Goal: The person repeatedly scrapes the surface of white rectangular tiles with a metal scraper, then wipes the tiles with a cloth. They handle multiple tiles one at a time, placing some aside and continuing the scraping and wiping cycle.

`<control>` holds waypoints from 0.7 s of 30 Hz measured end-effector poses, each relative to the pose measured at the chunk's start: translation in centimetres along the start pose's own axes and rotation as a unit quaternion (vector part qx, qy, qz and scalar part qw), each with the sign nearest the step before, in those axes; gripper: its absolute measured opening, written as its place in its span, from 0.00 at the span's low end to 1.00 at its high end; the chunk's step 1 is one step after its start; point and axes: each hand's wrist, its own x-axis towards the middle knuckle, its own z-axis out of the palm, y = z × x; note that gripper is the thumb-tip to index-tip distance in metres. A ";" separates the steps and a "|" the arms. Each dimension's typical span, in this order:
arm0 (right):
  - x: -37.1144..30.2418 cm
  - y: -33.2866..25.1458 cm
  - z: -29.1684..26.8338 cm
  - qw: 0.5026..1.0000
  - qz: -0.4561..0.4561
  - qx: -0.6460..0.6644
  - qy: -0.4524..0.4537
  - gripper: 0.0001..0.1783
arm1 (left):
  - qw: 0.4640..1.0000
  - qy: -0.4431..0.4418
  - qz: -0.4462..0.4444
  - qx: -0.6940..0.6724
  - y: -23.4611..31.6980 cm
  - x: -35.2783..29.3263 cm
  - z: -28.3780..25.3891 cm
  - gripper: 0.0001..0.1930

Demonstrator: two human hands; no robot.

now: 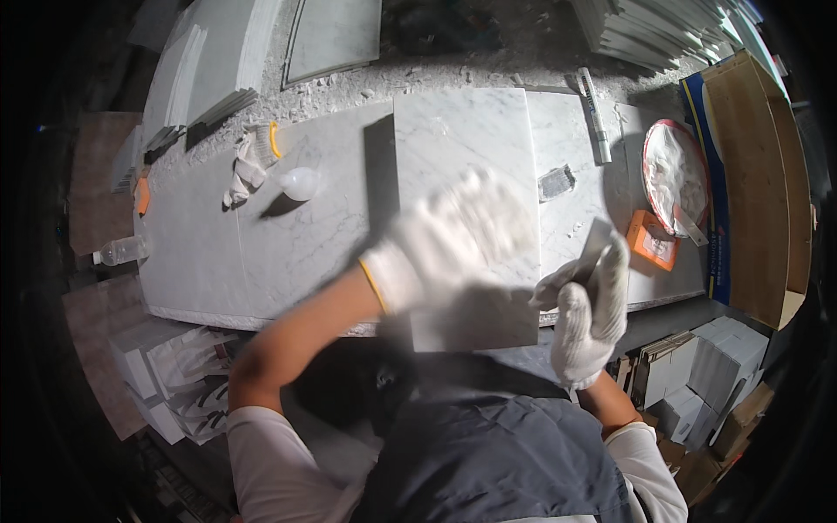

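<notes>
A white marble tile (453, 139) lies on the marble-topped workbench (261, 253) in front of me. My left hand (453, 235), in a white work glove, is blurred with motion and lies flat on the tile's surface, fingers spread. At the tile's right edge my right hand (593, 309), also gloved, grips a flat metal scraper blade (595, 244) that points up and away from me.
A spare glove (248, 161) and a small white bulb-like object (301, 183) lie on the bench at left. A plate of white paste (676, 179), an orange box (654, 240) and a tube (595, 113) sit at right. Stacked tiles (663, 30) stand behind; boxes (697, 366) below right.
</notes>
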 end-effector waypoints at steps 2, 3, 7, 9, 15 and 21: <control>0.8 -1.2 -0.9 0.992 0.124 0.002 0.007 0.36 | 0.926 -0.113 -0.093 -0.348 -5.3 1.4 -1.7 0.41; 1.2 -1.6 -1.1 0.982 0.187 0.002 0.016 0.34 | 0.885 -0.043 -0.212 -0.413 -7.4 1.9 -2.3 0.41; 2.9 -1.5 -2.3 0.968 0.245 0.045 0.015 0.23 | 0.907 0.187 -0.257 -0.275 -7.0 1.8 -2.2 0.47; 3.6 -0.8 -2.4 0.965 0.243 0.089 0.044 0.18 | 0.976 0.144 -0.110 -0.119 -2.8 0.9 -1.3 0.48; 7.1 0.7 -2.6 0.977 0.213 -0.014 0.001 0.16 | 0.892 0.213 -0.379 -0.124 -6.0 1.6 -0.5 0.42; 11.0 2.4 -0.6 0.950 0.202 -0.212 -0.106 0.19 | 0.859 0.389 -0.242 -0.227 1.0 -3.8 2.8 0.34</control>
